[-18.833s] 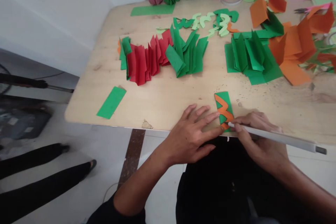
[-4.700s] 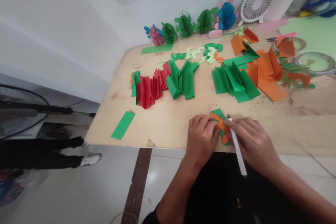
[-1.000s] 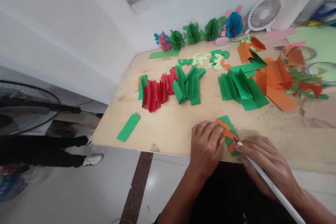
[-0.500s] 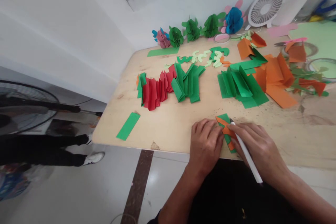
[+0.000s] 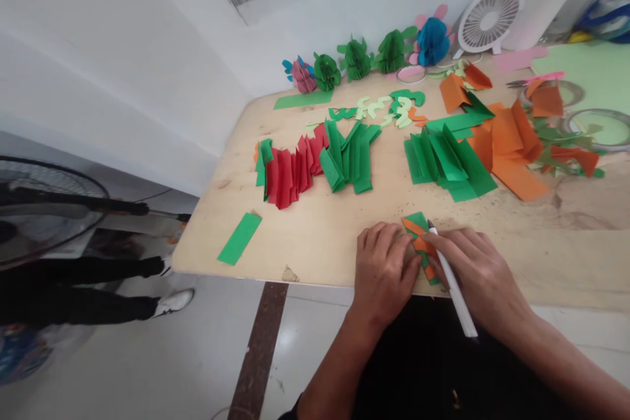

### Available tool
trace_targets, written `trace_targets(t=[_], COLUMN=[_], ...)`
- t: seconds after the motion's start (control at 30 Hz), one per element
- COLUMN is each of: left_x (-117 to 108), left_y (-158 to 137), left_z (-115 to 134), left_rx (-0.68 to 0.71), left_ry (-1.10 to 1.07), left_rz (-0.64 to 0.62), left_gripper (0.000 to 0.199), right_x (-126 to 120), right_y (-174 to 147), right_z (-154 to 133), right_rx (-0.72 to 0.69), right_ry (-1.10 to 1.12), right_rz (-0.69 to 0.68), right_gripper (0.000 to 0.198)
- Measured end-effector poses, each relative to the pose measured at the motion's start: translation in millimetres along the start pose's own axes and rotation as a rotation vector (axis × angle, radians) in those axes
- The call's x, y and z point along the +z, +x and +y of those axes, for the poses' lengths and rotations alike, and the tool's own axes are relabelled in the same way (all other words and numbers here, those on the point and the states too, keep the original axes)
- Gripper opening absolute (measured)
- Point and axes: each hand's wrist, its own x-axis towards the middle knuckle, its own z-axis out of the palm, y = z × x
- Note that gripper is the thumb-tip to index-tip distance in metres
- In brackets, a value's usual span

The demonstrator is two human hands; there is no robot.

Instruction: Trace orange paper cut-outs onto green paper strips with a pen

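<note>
At the table's front edge lies a narrow green paper strip (image 5: 418,218) with an orange paper cutout (image 5: 422,244) on top of it. My left hand (image 5: 382,269) rests against their left side, its fingers curled and pressed together, thumb and forefinger tips at the orange cutout. In my right hand (image 5: 485,272) is a white pen (image 5: 455,292), its dark tip up by the strip's upper right edge and its body slanting down toward me. The right fingertips also lie along the right side of the cutout and partly cover it.
Folded red paper (image 5: 285,177) and green folded papers (image 5: 352,161) lie ahead, with more green folds (image 5: 440,157) and orange sheets (image 5: 516,144) rightward. Behind are small cutouts (image 5: 377,107), paper honeycomb figures (image 5: 357,59) and a white fan (image 5: 489,20). A loose green strip (image 5: 239,239) lies left.
The view has shifted slightly. Both hands stay at the strip with the orange cutout, and the pen remains in my right hand with little visible movement.
</note>
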Motion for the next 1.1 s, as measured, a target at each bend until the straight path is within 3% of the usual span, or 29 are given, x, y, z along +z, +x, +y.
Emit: trace_targets(t=[1.1], left_x=[0.4], left_y=[-1.1], left_z=[0.1], left_rx=[-0.007], left_ry=[0.018], left_rz=[-0.021], left_gripper=[0.023], right_x=[-1.1], right_y=[-4.0], right_z=[-2.4], right_rx=[-0.002], right_ry=[0.007], right_rz=[-0.001], right_gripper=[0.034])
